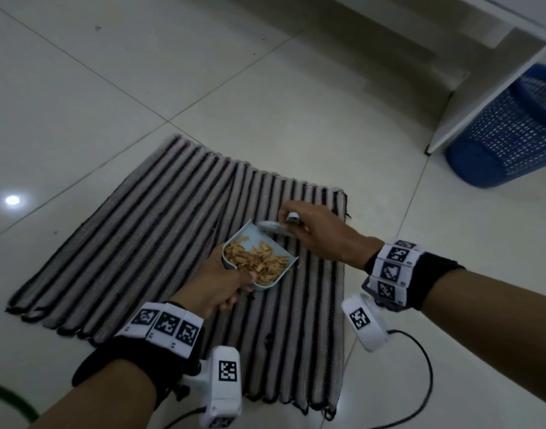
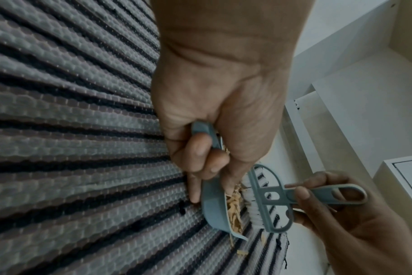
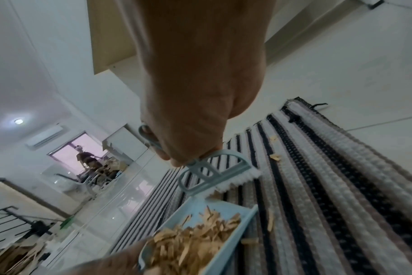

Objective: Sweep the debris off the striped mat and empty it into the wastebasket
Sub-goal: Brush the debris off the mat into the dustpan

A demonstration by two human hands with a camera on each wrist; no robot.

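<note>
While hands (image 1: 216,283) work the mat (image 1: 141,230) — blue wastebasket (image 1: 510,131) beyond, under white shelf (image 1: 482,97).

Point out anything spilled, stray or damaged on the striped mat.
A few tan chips lie loose on the striped mat, outside the dustpan that the left hand grips. The right hand holds the brush beside it. Loose threads fray at the mat's far corner.
</note>
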